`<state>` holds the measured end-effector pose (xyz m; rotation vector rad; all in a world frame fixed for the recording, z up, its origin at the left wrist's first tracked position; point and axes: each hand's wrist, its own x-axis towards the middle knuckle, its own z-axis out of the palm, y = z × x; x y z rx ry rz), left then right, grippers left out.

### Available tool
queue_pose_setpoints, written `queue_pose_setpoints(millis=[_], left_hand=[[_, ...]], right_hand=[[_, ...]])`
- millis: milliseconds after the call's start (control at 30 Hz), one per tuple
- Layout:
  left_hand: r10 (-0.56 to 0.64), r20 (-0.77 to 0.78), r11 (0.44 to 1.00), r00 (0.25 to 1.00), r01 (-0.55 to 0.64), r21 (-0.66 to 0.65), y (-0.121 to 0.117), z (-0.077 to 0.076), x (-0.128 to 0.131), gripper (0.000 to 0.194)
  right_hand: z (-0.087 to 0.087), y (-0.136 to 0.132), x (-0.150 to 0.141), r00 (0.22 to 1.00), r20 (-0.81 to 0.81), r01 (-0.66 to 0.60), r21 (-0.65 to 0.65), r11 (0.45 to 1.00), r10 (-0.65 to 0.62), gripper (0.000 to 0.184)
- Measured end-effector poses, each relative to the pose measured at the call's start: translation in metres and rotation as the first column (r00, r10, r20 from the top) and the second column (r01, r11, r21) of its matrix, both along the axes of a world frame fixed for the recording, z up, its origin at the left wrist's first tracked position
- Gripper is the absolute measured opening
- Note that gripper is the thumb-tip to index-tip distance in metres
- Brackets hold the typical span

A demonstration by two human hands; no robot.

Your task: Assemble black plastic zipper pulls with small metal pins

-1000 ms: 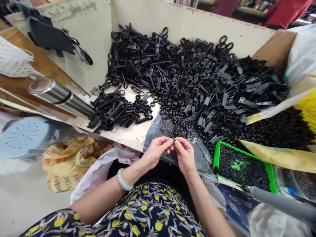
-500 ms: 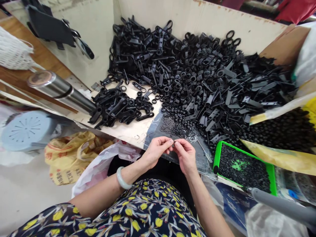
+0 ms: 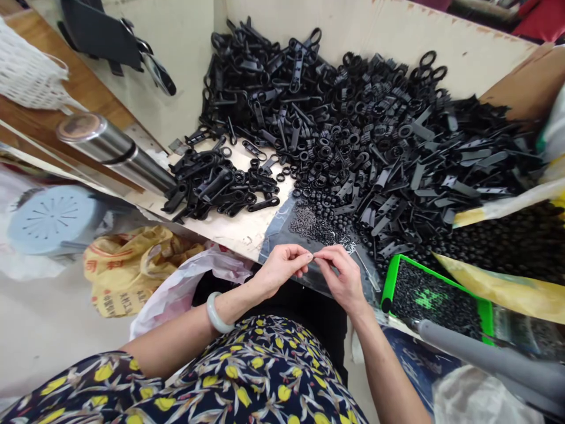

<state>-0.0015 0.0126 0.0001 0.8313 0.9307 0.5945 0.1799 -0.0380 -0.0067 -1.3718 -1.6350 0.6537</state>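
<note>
My left hand [image 3: 282, 268] and my right hand [image 3: 342, 274] meet fingertip to fingertip over the front edge of the workbench [image 3: 229, 232]. Both pinch a tiny dark part between thumb and forefinger; it is too small to name. A pale bangle [image 3: 215, 313] sits on my left wrist. Just beyond my fingers lies a small heap of tiny metal springs [image 3: 309, 222] on a clear plastic sheet. Behind it spreads a big pile of black plastic parts [image 3: 353, 129], with a smaller group of black pulls [image 3: 216, 188] to the left.
A green tray of small black pieces [image 3: 435, 294] lies right of my right hand. A steel cylinder [image 3: 110, 150] lies at the bench's left edge. A yellow bag [image 3: 128, 265] and a white bag [image 3: 185, 288] sit below. A grey handle [image 3: 477, 353] crosses the lower right.
The view has shifted slightly, so the bench sits lower and more to the right. My hands stay together in the same pinch, with the fingertips closer.
</note>
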Motion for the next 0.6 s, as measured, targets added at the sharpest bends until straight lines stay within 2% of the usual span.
queue_pose_setpoints(millis=[133,267,467,600], left_hand=[[0.038,0.084,0.996,0.996,-0.031,-0.082,-0.001,0.001,0.005,0.034],[0.162,0.167,0.969,0.973,-0.125,-0.213,0.000,0.005,0.013,0.033],[0.230,0.249,0.922,0.941,-0.129,-0.364,0.002,0.008,0.017,0.032],[0.215,0.246,0.923,0.945,-0.115,-0.366,-0.007,0.007,0.018,0.034]], right_hand=[[0.002,-0.004,-0.005,0.992,-0.105,0.065,-0.047,0.997,-0.070,0.008],[-0.005,-0.009,-0.017,0.958,-0.200,0.192,-0.076,0.978,-0.204,0.011],[-0.004,-0.008,-0.022,0.978,0.045,0.196,0.140,0.971,-0.204,0.018],[-0.006,-0.006,-0.020,0.974,0.105,0.184,0.172,0.968,-0.203,0.018]])
